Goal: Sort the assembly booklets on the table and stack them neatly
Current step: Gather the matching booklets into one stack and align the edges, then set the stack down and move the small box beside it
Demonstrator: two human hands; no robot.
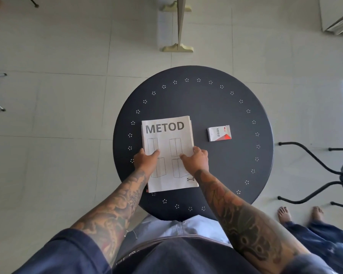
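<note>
A stack of white assembly booklets (167,139) lies on the left half of the round dark table (216,107); the top cover reads METOD with cabinet drawings. Edges of lower booklets peek out along its right and bottom-left sides. My left hand (145,160) grips the stack's left edge, thumb on the cover. My right hand (196,158) rests on the right edge, fingers pressed flat on the cover. A small white and red booklet (219,133) lies apart to the right of the stack.
A black metal chair frame (325,171) stands to the right of the table. Another person's bare feet (299,214) are at the lower right. A gold-footed stand (177,47) is on the tiled floor beyond the table.
</note>
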